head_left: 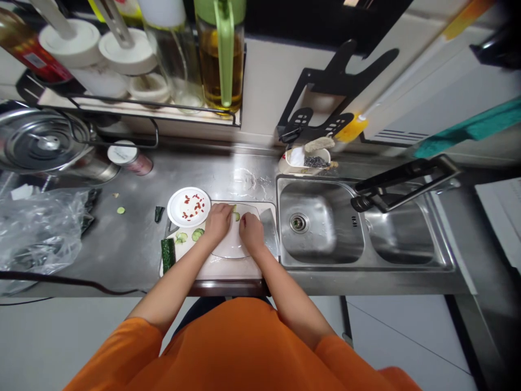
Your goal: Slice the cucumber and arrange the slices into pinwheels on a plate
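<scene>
My left hand [218, 221] is over the left side of a pale oval plate [231, 252], fingers bent together, a light green cucumber slice [233, 208] at their tips. Curled closed, my right hand [251, 232] is over the plate's right side, and whatever its fingers hold is hidden. Another cucumber slice [237, 216] shows between the hands. Under the plate is a white cutting board [203, 271], with a cleaver blade [269, 231] at its right. More cucumber slices [197, 234] and a dark green cucumber piece [167, 255] are left of my left hand.
A white plate with small red pieces [174, 206] sits at the board's upper left. To the right is a double steel sink [325, 239] with a black faucet [391, 187]. A clear plastic bag [40, 233], a lidded pot [44, 141] and a jar [131, 157] stand left.
</scene>
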Demonstrator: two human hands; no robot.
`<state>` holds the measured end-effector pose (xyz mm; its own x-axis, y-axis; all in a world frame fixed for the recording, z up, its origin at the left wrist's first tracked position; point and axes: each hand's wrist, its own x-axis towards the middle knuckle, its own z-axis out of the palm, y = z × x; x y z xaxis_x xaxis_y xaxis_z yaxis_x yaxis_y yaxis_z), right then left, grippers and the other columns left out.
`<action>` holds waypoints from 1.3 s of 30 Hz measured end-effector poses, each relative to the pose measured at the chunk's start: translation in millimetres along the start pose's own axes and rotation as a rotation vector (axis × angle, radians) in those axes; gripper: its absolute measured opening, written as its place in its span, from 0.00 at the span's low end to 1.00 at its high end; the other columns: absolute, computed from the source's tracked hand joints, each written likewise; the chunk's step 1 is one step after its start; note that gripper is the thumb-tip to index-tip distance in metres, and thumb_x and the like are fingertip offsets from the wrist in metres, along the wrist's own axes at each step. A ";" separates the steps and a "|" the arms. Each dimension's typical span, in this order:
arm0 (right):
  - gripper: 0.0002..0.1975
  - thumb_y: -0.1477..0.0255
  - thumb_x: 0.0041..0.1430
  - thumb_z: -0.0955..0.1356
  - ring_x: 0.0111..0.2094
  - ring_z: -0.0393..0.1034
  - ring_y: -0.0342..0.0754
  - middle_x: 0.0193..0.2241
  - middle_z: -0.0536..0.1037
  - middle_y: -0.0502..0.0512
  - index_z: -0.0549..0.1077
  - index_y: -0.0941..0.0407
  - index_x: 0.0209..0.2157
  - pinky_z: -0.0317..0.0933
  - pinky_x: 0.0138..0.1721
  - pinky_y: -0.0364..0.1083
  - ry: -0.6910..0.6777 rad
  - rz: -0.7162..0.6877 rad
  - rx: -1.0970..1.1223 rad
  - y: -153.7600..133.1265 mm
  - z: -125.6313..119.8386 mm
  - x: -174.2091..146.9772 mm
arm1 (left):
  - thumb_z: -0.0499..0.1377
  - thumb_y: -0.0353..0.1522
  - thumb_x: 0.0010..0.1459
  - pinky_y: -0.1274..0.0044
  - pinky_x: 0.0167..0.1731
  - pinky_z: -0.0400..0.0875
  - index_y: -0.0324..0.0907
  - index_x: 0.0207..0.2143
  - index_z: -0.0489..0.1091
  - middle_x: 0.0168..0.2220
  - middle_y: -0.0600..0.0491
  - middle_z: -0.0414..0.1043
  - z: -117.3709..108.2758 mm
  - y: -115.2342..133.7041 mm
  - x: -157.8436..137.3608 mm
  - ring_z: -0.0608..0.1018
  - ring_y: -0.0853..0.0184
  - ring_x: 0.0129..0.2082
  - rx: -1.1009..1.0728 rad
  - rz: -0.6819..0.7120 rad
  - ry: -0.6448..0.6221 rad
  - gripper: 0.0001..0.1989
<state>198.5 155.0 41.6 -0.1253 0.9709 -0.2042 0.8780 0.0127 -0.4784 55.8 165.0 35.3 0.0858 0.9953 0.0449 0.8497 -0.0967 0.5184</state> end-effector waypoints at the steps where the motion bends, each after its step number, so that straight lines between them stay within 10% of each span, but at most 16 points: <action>1: 0.11 0.76 0.62 0.59 0.39 0.62 0.50 0.36 0.72 0.58 0.70 0.58 0.39 0.56 0.40 0.46 0.014 -0.074 -0.034 2.0 1.0 -4.3 | 0.48 0.27 0.60 0.67 0.48 0.63 0.39 0.47 0.70 0.47 0.45 0.70 0.5 -1.0 -4.7 0.68 0.60 0.45 0.008 0.046 -0.005 0.16; 10: 0.20 0.78 0.62 0.58 0.50 0.51 0.57 0.53 0.67 0.60 0.68 0.58 0.53 0.56 0.44 0.52 0.025 -0.262 -0.203 9.2 15.6 -21.5 | 0.47 0.27 0.61 0.64 0.44 0.61 0.40 0.56 0.63 0.59 0.46 0.61 6.7 -1.0 -22.1 0.62 0.55 0.51 0.167 0.141 -0.131 0.21; 39: 0.20 0.76 0.63 0.58 0.51 0.51 0.57 0.54 0.66 0.59 0.67 0.56 0.55 0.57 0.44 0.52 -0.035 -0.227 -0.193 4.1 12.6 -21.5 | 0.45 0.28 0.60 0.60 0.45 0.59 0.44 0.59 0.59 0.63 0.47 0.52 9.4 4.2 -21.5 0.59 0.51 0.54 0.196 0.067 -0.207 0.24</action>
<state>199.0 131.2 33.3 -0.3415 0.9292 -0.1416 0.8968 0.2770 -0.3450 62.4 143.1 28.5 0.2323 0.9662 -0.1119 0.9210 -0.1815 0.3446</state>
